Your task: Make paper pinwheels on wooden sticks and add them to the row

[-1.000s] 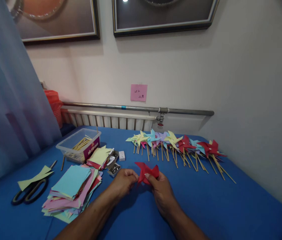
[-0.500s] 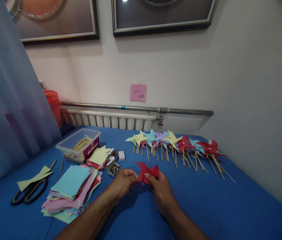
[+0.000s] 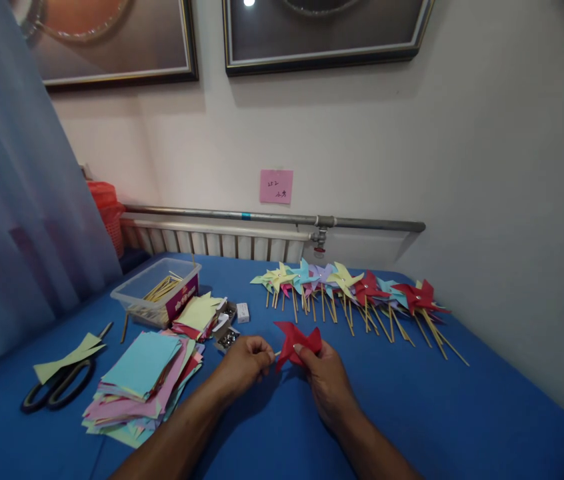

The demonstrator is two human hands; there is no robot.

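Observation:
My right hand (image 3: 326,379) pinches a folded red paper pinwheel head (image 3: 296,340) just above the blue table (image 3: 412,413). Close on its left, my left hand (image 3: 245,363) has its fingers closed on something small and pale at the pinwheel's edge; whether it is a pin or a stick tip I cannot tell. A row of finished pinwheels on wooden sticks (image 3: 352,287) lies behind my hands, toward the wall.
A stack of coloured paper squares (image 3: 142,380) lies at the left, with black scissors (image 3: 57,387) and yellow paper scraps beyond. A clear plastic box of sticks (image 3: 159,288) and small boxes of pins (image 3: 227,337) sit behind the stack. A radiator and pipe (image 3: 272,217) line the wall.
The red pinwheel head has shifted slightly right and turned between my fingers. A pale tip now shows between my left fingers and the paper. The rest is unchanged.

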